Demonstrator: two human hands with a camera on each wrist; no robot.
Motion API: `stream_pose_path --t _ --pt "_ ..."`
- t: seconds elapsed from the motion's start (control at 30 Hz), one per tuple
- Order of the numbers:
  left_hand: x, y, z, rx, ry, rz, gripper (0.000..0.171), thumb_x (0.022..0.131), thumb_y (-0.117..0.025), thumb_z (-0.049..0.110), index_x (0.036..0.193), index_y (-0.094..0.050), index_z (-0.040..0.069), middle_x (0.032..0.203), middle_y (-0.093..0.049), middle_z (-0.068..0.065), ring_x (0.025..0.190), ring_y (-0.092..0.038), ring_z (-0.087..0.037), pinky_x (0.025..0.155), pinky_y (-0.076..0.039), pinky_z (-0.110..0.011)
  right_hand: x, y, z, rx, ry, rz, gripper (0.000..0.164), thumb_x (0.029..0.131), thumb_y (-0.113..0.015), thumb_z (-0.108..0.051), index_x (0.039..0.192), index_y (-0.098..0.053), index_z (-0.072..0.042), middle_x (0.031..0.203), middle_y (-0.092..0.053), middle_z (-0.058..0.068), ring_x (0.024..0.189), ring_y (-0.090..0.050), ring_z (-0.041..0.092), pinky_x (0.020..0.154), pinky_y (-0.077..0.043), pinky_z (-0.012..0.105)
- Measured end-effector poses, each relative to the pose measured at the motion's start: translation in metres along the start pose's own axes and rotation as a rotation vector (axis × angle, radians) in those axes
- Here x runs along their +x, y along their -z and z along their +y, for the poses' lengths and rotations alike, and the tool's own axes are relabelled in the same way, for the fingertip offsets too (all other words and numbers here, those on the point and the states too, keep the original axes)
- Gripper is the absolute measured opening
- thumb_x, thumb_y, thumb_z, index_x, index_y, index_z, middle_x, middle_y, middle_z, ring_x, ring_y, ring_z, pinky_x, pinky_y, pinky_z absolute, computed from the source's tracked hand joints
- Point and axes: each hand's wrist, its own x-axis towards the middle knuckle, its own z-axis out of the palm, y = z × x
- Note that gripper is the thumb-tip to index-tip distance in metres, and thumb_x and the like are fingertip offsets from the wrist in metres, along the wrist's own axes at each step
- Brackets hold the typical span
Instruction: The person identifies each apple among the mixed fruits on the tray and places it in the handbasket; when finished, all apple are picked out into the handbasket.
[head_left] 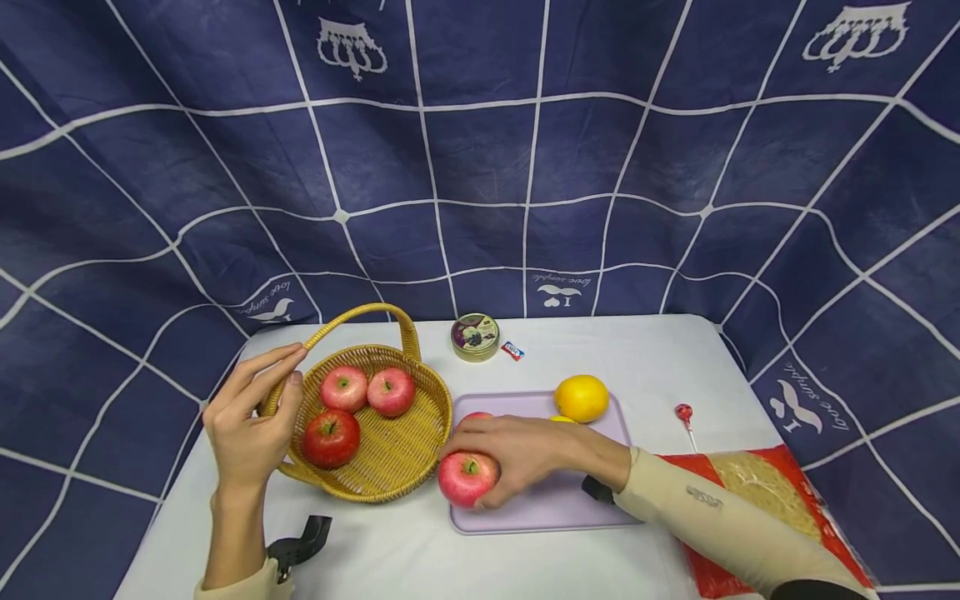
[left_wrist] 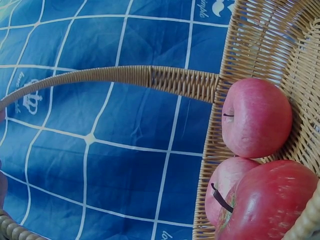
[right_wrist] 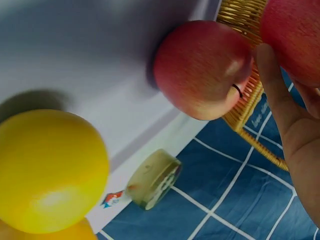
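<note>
My right hand [head_left: 517, 454] grips a pink-red apple [head_left: 467, 482] over the left edge of a lilac tray [head_left: 540, 527]; the right wrist view shows that hand [right_wrist: 302, 150] around the apple [right_wrist: 297, 37]. Another apple [right_wrist: 200, 70] lies on the tray, mostly covered by the hand in the head view. Two yellow fruits, one in plain sight [head_left: 582, 398], sit toward the tray's back. My left hand [head_left: 255, 417] holds the arched handle [head_left: 360, 310] of a wicker basket [head_left: 401, 467]. Inside the basket are two pink apples [head_left: 391, 392] and a darker red one [head_left: 332, 438].
Behind the tray stand a round tin [head_left: 475, 337] and a small wrapped sweet [head_left: 513, 351]. At the right lie a red lollipop [head_left: 683, 413] and a red packet [head_left: 765, 492], partly under my right forearm. A blue checked cloth [head_left: 480, 167] hangs around the white table [head_left: 390, 558].
</note>
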Motion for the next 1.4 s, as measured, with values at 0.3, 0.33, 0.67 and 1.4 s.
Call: stream_pose_path --t 0.3,0.33,0.67,1.4 --pt "-0.001 0.0 -0.001 0.0 0.001 -0.004 0.019 0.085 -0.069 0.0 0.102 -0.079 -0.002 0.106 -0.074 -0.019 0.103 -0.07 -0.009 0.093 -0.052 -0.014 0.012 0.006 -0.003 -0.011 0.011 -0.04 0.062 0.079 -0.078 -0.048 0.135 -0.052 -0.038 0.124 -0.051 -0.02 0.111 -0.048 -0.004 0.099 -0.042 0.012" --pt "-0.001 0.0 -0.001 0.0 0.001 -0.005 0.02 0.085 -0.069 0.0 0.102 -0.079 -0.002 0.106 -0.074 -0.019 0.103 -0.07 -0.009 0.093 -0.052 -0.014 0.013 0.006 -0.003 -0.01 0.015 -0.042 0.062 0.079 -0.078 -0.047 0.134 -0.052 -0.037 0.124 -0.051 -0.019 0.111 -0.049 -0.004 0.099 -0.042 0.012" --pt "-0.001 0.001 -0.001 0.002 0.0 -0.002 0.02 0.085 -0.069 0.0 0.101 -0.079 -0.002 0.106 -0.074 -0.019 0.103 -0.07 -0.009 0.093 -0.052 -0.014 0.023 0.006 -0.008 -0.019 0.029 -0.059 0.063 0.078 -0.079 -0.047 0.135 -0.053 -0.035 0.122 -0.052 -0.018 0.108 -0.049 -0.004 0.099 -0.041 0.011" --pt "-0.001 0.0 -0.002 -0.01 0.002 -0.005 0.02 0.084 -0.069 -0.002 0.101 -0.079 -0.002 0.106 -0.074 -0.019 0.102 -0.07 -0.01 0.092 -0.052 -0.013 0.049 0.016 -0.015 -0.021 0.059 -0.058 0.067 0.078 -0.08 -0.044 0.136 -0.052 -0.03 0.124 -0.053 -0.016 0.106 -0.051 -0.006 0.094 -0.042 0.009"
